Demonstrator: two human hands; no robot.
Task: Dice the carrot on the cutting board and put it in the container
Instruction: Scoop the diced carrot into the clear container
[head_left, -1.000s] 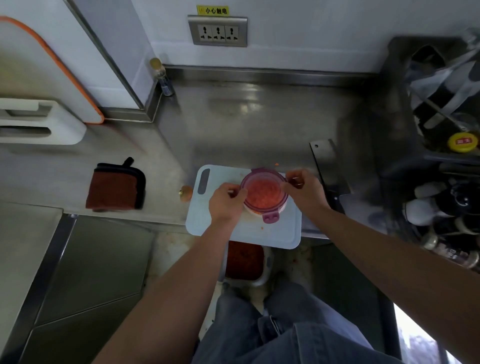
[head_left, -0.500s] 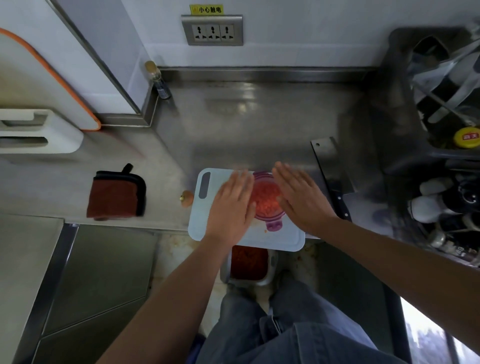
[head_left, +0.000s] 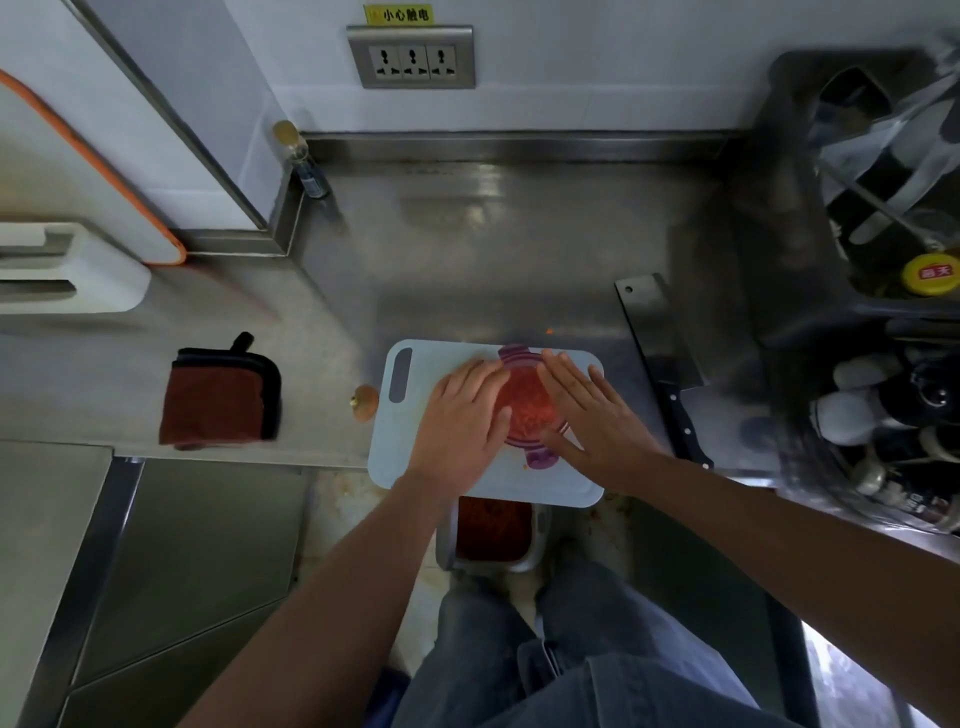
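I have both hands laid flat over the round clear plastic container with the purple rim (head_left: 525, 410), which sits toward the far right part of the pale blue plastic cutting board (head_left: 415, 462). My left hand (head_left: 460, 421) covers its left side and my right hand (head_left: 597, 415) its right. All fingers are straight and spread, palms down, gripping nothing. I judge this is to press a lid evenly onto the rim, one hand on each side so the container does not tip or slide. The diced carrot (head_left: 527, 400) shows as an orange mass in the gap between my hands, inside the container, so the cutting looks finished. One purple latch tab sticks out at the container's near edge and another at its far edge; I cannot tell whether either is snapped down.

The steel cleaver with the black handle (head_left: 660, 353) lies on the steel counter (head_left: 519, 249) just past the board's right edge, blade pointing away, clear of my hands. A small carrot stub (head_left: 365, 400) rests on the counter beside the board's left edge, likely a discard. A folded rust-brown cloth (head_left: 218, 397) lies well to the left, near the counter's front edge.
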